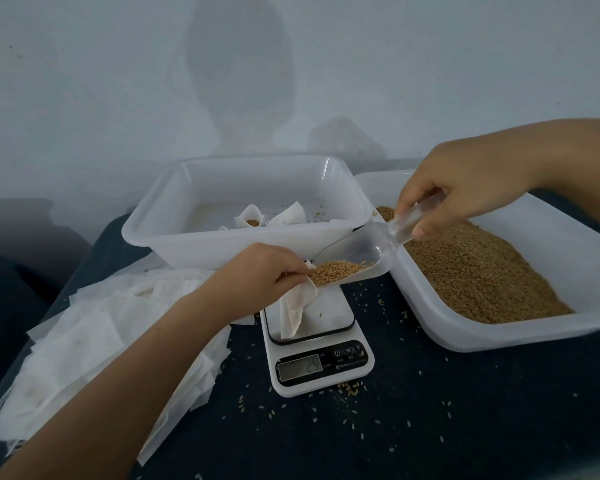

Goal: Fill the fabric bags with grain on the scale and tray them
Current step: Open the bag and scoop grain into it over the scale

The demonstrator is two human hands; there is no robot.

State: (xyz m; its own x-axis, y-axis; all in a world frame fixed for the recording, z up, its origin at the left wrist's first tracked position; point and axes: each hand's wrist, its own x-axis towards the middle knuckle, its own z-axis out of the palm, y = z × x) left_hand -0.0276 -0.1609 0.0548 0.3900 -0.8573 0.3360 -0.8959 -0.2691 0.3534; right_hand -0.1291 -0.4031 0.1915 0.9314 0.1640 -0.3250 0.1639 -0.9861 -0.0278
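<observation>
Taking the white digital kitchen scale [317, 355] as the landmark: far to its left, a loose pile of flat white fabric bags [94, 344] lies spread on the dark blue surface [430, 410]. The left forearm crosses over that pile, and the left hand [257, 271] sits just above the scale's left edge, its fingers [290, 273] curled and pinching the open mouth of 1 white fabric bag [297, 306]. That bag hangs down from the pinch and its lower end rests on the scale's platform.

Behind the scale stands a deep white plastic tray [222, 244]; inside it are 2 white fabric bags [269, 218], the left one open with brown grain visible in it, plus a few loose kernels on the tray floor.

Directly above the scale's platform, a clear plastic scoop [357, 252] is tilted with its lip at the mouth of the held bag, carrying a heap of brown grain [336, 270] at that lip. Up and right of the scale, the right hand [465, 188] grips the scoop's handle, thumb and fingers wrapped round it.

Right of the scale sits a shallow white plastic tray [520, 327] holding a bed of brown grain. Stray kernels are scattered on the surface around the scale's front and right side.
</observation>
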